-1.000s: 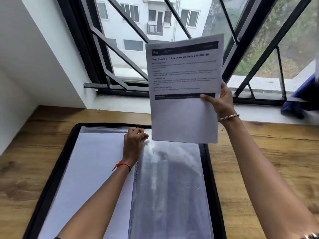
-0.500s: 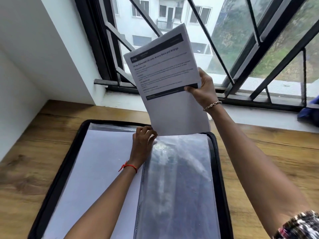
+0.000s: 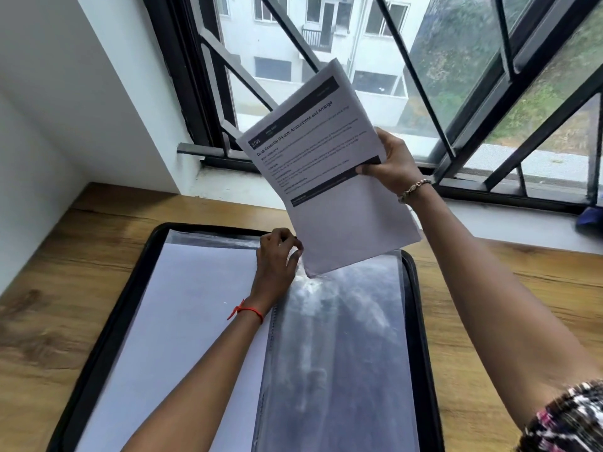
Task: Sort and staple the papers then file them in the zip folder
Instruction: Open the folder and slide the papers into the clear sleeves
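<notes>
Over the open folder (image 3: 114, 321) on the table (image 3: 505, 288), the right hand (image 3: 393, 164) has its grip closed on the papers (image 3: 326, 190), tilted corner-down at the sleeve (image 3: 342, 353), whose top edge the left hand (image 3: 277, 259) appears to pinch, likely to hold its mouth open.

We see a wooden desk (image 3: 65, 321) set against a white wall (image 3: 65, 93) and a white sill (image 3: 235, 187), under a black-framed window (image 3: 182, 76) with slanted bars, a white building (image 3: 248, 40) and greenery (image 3: 456, 60) beyond, and something blue (image 3: 589, 216) at the right edge.
</notes>
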Motion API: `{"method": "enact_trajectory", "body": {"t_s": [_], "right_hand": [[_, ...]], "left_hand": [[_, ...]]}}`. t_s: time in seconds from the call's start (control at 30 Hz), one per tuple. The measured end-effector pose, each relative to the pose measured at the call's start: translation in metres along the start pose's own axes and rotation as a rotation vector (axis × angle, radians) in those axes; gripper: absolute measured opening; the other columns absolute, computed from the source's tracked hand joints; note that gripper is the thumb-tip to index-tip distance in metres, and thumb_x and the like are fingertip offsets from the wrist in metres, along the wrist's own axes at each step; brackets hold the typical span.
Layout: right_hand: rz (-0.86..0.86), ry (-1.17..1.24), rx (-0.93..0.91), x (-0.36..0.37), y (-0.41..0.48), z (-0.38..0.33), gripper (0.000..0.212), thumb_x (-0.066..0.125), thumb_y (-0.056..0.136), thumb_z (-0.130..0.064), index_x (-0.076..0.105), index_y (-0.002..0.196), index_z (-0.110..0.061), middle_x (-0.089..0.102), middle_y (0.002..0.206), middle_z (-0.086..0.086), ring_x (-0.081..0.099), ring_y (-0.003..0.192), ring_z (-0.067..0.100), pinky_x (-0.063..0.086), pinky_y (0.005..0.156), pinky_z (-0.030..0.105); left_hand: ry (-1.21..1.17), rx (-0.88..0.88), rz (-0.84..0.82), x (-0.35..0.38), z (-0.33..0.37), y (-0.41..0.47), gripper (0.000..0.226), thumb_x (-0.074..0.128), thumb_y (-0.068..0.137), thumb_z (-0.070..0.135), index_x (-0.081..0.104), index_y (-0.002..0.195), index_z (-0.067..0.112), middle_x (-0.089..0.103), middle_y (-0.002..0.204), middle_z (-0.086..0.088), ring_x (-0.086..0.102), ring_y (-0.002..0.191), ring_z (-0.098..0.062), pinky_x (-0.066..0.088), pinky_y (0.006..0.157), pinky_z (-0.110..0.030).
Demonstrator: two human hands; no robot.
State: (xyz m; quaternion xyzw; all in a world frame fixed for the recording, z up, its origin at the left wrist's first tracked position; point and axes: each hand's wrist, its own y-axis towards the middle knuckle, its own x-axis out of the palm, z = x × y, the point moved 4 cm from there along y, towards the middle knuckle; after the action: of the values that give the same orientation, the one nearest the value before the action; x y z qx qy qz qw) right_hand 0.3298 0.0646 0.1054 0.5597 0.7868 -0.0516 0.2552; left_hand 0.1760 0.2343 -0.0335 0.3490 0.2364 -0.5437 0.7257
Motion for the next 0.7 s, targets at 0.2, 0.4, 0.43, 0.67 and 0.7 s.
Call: {"method": "enact_trajectory", "body": {"t_s": [0.2, 0.4, 0.43, 0.67, 0.7], "right_hand": [[0.156, 0.099, 0.044, 0.012, 0.000, 0.008, 0.050, 0.065, 0.063, 0.009, 0.056, 0.108, -0.011, 0.056, 0.087, -0.006, 0.050, 0.085, 0.014, 0.044, 0.068, 0.010], [0.146, 0.065, 0.051, 0.026, 0.001, 0.013, 0.054, 0.066, 0.059, -0.009, 0.058, 0.112, -0.006, 0.058, 0.100, 0.005, 0.054, 0.094, 0.020, 0.050, 0.078, 0.024], [0.144, 0.061, 0.052, 0.027, 0.001, 0.013, 0.054, 0.067, 0.058, -0.011, 0.058, 0.111, -0.007, 0.059, 0.101, 0.006, 0.055, 0.095, 0.021, 0.050, 0.079, 0.029], [0.142, 0.101, 0.082, 0.027, 0.001, 0.010, 0.056, 0.066, 0.057, -0.010, 0.057, 0.112, -0.005, 0.058, 0.097, 0.005, 0.053, 0.088, 0.017, 0.050, 0.074, 0.023], [0.143, 0.110, 0.081, 0.027, 0.000, 0.010, 0.055, 0.066, 0.058, -0.010, 0.057, 0.112, -0.006, 0.057, 0.096, 0.004, 0.053, 0.088, 0.017, 0.050, 0.072, 0.020]], "left_hand": [[-0.001, -0.043, -0.007, -0.001, 0.004, 0.002, 0.017, 0.052, 0.085, 0.016, 0.064, 0.095, 0.009, 0.051, 0.115, -0.014, 0.044, 0.107, -0.033, 0.031, 0.083, -0.032], [-0.029, -0.043, -0.083, 0.005, 0.016, 0.007, 0.023, 0.063, 0.086, 0.032, 0.065, 0.103, 0.017, 0.043, 0.128, -0.007, 0.033, 0.121, -0.026, 0.025, 0.089, -0.032], [-0.034, -0.022, -0.105, 0.007, 0.022, 0.008, 0.024, 0.063, 0.085, 0.035, 0.065, 0.103, 0.018, 0.042, 0.130, -0.006, 0.029, 0.123, -0.024, 0.023, 0.090, -0.031], [-0.009, 0.084, -0.146, 0.028, 0.070, 0.010, 0.027, 0.057, 0.088, 0.042, 0.061, 0.104, 0.021, 0.039, 0.132, -0.002, 0.019, 0.121, -0.014, 0.013, 0.084, -0.027], [-0.007, 0.095, -0.148, 0.031, 0.075, 0.010, 0.025, 0.057, 0.088, 0.040, 0.062, 0.101, 0.020, 0.039, 0.132, -0.003, 0.019, 0.120, -0.014, 0.014, 0.085, -0.029]]}}
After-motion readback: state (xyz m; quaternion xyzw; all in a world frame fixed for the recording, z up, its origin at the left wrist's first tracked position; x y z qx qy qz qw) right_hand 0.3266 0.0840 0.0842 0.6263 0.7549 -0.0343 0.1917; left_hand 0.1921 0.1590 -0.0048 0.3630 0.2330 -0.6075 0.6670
